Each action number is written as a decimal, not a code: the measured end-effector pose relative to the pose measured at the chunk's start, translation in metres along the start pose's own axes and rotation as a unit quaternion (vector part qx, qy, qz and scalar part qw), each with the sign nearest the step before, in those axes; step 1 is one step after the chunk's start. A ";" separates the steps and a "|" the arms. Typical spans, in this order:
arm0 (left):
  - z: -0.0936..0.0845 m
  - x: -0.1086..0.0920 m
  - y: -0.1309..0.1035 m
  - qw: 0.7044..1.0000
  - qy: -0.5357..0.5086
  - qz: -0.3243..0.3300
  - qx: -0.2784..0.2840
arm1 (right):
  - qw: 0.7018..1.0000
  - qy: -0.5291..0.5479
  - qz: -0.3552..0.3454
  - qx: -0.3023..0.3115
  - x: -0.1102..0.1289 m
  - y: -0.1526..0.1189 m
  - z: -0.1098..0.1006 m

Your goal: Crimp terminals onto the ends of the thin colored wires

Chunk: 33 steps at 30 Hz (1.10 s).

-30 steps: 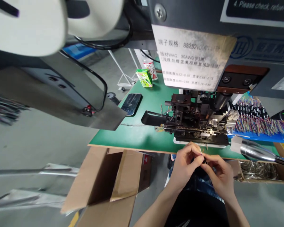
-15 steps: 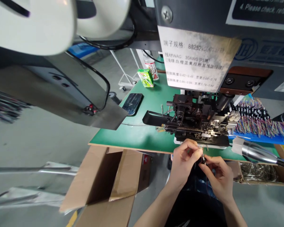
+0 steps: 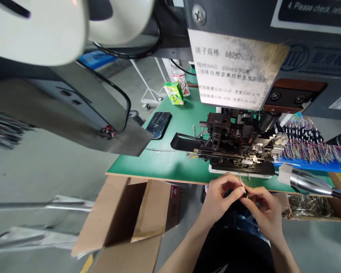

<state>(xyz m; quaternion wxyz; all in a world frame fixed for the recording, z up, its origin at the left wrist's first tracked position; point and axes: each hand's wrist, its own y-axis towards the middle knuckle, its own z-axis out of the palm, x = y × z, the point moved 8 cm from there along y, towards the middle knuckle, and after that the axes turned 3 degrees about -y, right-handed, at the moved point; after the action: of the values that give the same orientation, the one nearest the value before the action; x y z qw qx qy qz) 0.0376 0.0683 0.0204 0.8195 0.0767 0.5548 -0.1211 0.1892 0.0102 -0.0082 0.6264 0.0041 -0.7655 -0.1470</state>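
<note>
Just in front of a dark crimping machine, my two hands meet at a small wire bundle with thin loose ends pointing up. My left hand pinches the wires between thumb and forefinger. On the other side, my right hand has its fingertips closed on the black sleeve of the same bundle. Fine wires trail below the right hand. Fingers cover most of the bundle, so its full shape is hidden.
A metal lamp or nozzle juts in from the right. Bundled coloured wires lie on a blue tray. A phone and green box rest on the green table. An open carton stands left; a scrap-filled box stands right.
Both hands have come slightly down and away from the machine with the wire bundle. The fingertips are now closer together around the black sleeve.
</note>
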 end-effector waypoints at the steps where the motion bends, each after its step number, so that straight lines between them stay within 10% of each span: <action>1: 0.001 0.001 0.000 1.000 -0.014 -0.006 0.004 | 1.000 0.014 0.009 0.004 -0.002 -0.001 0.001; 14: 0.001 0.006 0.004 0.994 -0.079 -0.032 -0.072 | 1.000 0.028 0.000 0.011 0.001 -0.002 0.009; 26: -0.006 -0.008 0.006 0.992 0.121 -0.006 0.032 | 0.996 -0.074 -0.031 0.049 0.007 0.004 0.000; 33: -0.003 -0.020 0.007 0.937 0.308 -0.012 0.165 | 0.958 -0.167 -0.160 0.169 0.038 0.012 0.005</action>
<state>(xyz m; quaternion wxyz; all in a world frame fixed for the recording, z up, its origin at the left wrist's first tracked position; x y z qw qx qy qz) 0.0295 0.0786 0.0381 0.5824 0.2377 0.7535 -0.1914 0.1782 0.0158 0.0300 0.4482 0.2078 -0.8622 -0.1122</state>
